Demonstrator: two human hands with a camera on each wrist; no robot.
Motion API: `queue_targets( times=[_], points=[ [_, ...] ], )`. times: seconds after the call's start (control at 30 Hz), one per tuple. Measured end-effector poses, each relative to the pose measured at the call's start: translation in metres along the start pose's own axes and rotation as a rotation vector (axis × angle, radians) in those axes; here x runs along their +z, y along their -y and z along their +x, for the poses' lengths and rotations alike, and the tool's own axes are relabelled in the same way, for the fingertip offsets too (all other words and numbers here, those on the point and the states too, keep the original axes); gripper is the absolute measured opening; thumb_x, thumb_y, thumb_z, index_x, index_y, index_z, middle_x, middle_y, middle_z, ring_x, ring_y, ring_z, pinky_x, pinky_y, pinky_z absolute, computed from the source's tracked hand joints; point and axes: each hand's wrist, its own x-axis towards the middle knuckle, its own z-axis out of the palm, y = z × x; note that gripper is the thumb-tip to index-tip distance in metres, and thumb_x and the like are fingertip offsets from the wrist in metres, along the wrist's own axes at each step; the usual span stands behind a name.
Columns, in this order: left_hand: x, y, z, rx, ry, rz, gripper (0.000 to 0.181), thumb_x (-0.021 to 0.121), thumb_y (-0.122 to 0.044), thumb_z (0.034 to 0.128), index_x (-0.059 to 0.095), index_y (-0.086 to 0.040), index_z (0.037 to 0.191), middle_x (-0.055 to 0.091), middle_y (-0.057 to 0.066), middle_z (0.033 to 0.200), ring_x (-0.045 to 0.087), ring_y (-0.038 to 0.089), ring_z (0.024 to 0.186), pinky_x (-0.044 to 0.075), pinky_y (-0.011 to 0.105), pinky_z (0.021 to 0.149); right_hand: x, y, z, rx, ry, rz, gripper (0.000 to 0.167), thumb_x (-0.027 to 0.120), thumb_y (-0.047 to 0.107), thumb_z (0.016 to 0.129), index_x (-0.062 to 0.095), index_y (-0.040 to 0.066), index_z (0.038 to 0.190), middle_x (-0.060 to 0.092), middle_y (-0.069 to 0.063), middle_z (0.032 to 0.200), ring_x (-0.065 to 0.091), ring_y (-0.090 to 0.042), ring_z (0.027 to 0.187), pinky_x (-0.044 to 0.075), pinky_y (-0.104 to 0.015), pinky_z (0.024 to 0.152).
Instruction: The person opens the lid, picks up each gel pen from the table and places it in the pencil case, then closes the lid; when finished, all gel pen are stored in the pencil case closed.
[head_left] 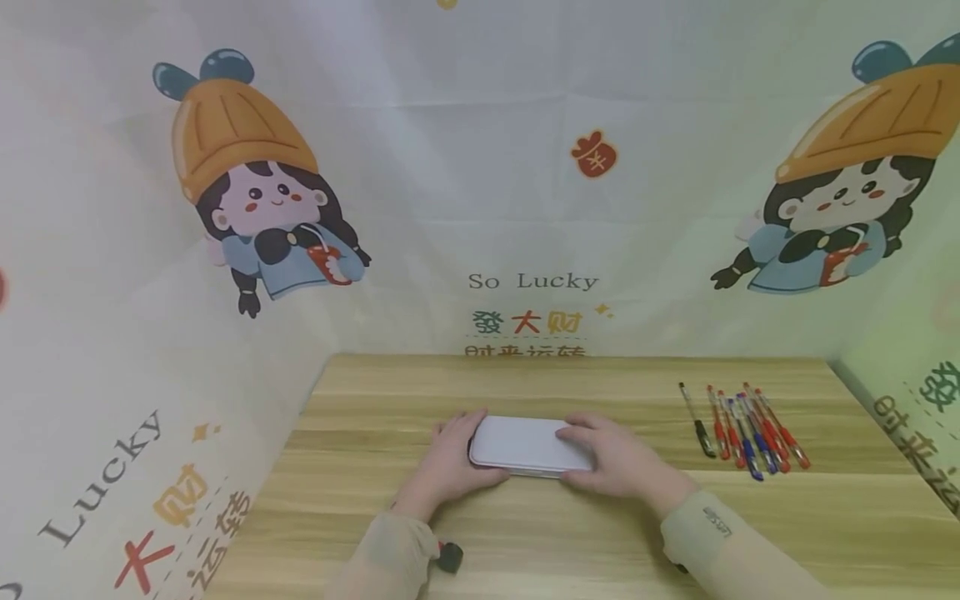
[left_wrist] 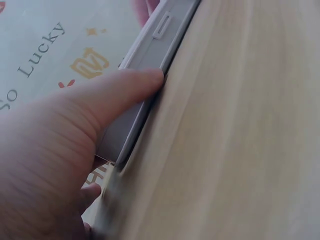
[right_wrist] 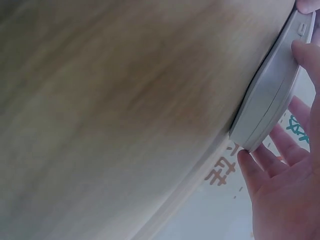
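The left grip [head_left: 467, 457], a bare hand, holds the left end of a white case [head_left: 525, 442], its thumb on the near side. The right grip [head_left: 615, 458] holds the right end, thumb also near, one finger reaching over the top. The holding from both ends probably serves to keep the case level and steady. The case is in the middle, on the bench [head_left: 555, 533] or just above it; this one cannot tell. Farther right lie red and blue pens [head_left: 750, 458] close together, with a black pen [head_left: 702, 437] just left of them, seemingly leaving room for the hands.
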Motion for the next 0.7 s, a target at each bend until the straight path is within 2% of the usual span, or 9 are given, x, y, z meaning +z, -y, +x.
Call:
queue_targets(
  times=[0.3,0.47,0.7],
  points=[
    [0.0019,-0.0001,-0.0039,-0.04,-0.016,-0.016,0.108,0.097,-0.05,0.0785,0.048,-0.008,0.164,0.054,0.019,0.167,0.044,0.044,0.161,0.014,0.071,0.14,0.0016,-0.0006,-0.0008,-0.049,-0.004,-0.057,0.063,0.084,0.043,0.092,0.072,0.012,0.145,0.063,-0.022,0.156,0.066,-0.046,0.139,0.056,-0.061,0.118],
    [-0.0006,-0.0035,-0.0039,-0.025,-0.019,-0.022,0.107,0.098,-0.051,0.0772,0.051,-0.006,0.162,0.055,0.022,0.165,0.047,0.046,0.159,0.017,0.074,0.138,-0.0009,0.0005,-0.0011,-0.059,0.005,-0.077,0.062,0.084,0.042,0.092,0.072,0.01,0.144,0.063,-0.024,0.156,0.066,-0.047,0.137,0.057,-0.063,0.116],
    [-0.0008,-0.0034,-0.0046,-0.041,-0.017,-0.025,0.107,0.099,-0.051,0.0766,0.051,-0.007,0.162,0.056,0.022,0.165,0.048,0.044,0.159,0.016,0.072,0.139,-0.0048,0.0021,-0.0009,-0.067,0.034,-0.078,0.06,0.08,0.042,0.096,0.071,0.01,0.146,0.061,-0.026,0.158,0.065,-0.05,0.139,0.056,-0.065,0.117]
  ],
)
